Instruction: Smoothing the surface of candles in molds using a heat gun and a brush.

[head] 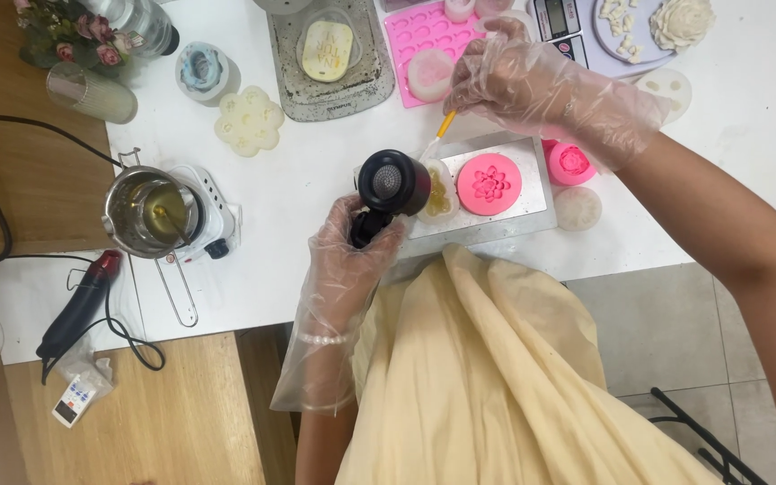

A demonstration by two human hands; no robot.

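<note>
Left hand (349, 247) grips a black heat gun (392, 184) over a clear mould (439, 191); right hand (507, 79) pinches a yellow-handled stick (440, 128) just beyond, on the worktop (298, 180).

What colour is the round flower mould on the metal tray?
Pink flower mould, seen clearly in the head view.
</note>
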